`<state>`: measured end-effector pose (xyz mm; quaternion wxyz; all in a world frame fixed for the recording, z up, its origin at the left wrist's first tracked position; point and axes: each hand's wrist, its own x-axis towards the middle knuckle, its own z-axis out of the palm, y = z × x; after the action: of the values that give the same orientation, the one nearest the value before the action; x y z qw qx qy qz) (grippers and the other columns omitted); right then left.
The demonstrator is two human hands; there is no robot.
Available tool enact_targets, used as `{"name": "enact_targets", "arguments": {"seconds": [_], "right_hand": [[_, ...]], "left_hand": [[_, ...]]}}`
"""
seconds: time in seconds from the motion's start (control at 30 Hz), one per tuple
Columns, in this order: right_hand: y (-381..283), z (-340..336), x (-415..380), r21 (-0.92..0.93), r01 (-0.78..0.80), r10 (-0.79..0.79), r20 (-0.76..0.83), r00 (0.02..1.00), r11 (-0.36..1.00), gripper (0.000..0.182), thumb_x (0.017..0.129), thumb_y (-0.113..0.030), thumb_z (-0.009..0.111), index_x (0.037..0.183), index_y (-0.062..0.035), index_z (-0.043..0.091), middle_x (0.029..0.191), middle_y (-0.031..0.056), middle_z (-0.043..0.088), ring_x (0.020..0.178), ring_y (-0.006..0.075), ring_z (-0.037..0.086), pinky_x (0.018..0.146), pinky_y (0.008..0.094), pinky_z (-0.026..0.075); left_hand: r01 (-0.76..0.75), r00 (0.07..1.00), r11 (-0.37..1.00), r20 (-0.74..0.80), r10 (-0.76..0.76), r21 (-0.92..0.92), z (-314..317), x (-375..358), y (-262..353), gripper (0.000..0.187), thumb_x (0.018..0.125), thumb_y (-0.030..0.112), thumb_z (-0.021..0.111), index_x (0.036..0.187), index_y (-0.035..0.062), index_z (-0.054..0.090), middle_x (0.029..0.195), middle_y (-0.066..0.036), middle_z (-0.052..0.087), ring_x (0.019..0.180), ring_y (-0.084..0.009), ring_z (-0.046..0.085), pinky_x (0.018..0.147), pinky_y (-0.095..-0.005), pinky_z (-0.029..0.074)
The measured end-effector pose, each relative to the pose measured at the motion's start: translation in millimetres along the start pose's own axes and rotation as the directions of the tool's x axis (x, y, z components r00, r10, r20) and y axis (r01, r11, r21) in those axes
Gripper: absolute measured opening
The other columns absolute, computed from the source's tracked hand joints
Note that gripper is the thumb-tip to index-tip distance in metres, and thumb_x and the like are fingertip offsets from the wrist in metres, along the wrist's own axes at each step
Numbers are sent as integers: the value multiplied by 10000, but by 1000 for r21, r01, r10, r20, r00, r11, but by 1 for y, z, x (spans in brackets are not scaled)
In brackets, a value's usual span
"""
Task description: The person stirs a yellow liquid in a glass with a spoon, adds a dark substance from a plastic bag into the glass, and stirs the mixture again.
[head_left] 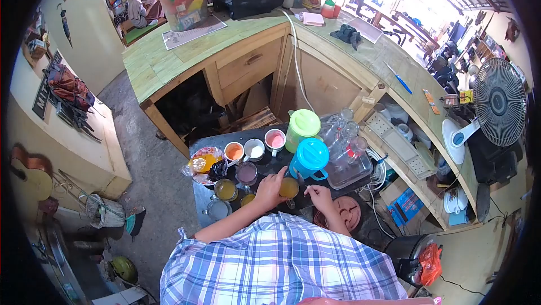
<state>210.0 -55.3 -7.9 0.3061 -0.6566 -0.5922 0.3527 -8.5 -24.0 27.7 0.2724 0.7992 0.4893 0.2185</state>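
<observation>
On the low dark table, my left hand [271, 190] is at the side of a glass of yellow-green drink [289, 187], its fingers closed against it and the index finger pointing up. My right hand [320, 197] is closed on the handle of what looks like a metal spoon [300, 177], which slants up to the left beside that glass. Left of my hands stand a mug of purplish drink [246, 173], another glass of yellow drink [225, 190] and a glass of pale liquid [218, 210]. A blue lidded pitcher [310, 158] stands just beyond the spoon.
A green pitcher [303, 127], upturned clear glasses [341, 136] and cups of orange [234, 151], white [254, 149] and pink contents [275, 139] line the table's far side. A plate with yellow bags [206, 163] lies left. A round reddish lid [345, 212] is by my right forearm.
</observation>
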Motion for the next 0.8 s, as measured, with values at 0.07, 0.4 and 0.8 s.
{"name": "enact_targets", "arguments": {"seconds": [0.07,0.4,0.8], "right_hand": [[8,-2,4,-149,-29,39,67,997,988,247,881,-236,581,789,-40,700,599,88,615,531,132,538,530,294,416],[11,-1,18,-32,25,-22,104,994,999,262,866,-254,597,756,-46,712,570,84,606,513,145,542,523,300,418],[14,-11,34,-87,74,-51,240,969,993,226,829,-247,630,814,-35,709,645,128,631,577,195,581,575,327,447]], "left_hand": [[0,1000,1000,-4,0,11,3,0,1,1051,559,229,853,1409,60,259,1017,-190,604,1005,-353,569,860,-446,457],[-20,999,982,53,10,189,2,5,7,1077,571,252,848,1431,69,225,1023,-139,631,1038,-317,558,977,-505,376],[-16,998,976,70,0,218,9,6,5,1124,560,340,850,1444,92,200,1000,-149,638,1020,-340,572,990,-570,339]]}}
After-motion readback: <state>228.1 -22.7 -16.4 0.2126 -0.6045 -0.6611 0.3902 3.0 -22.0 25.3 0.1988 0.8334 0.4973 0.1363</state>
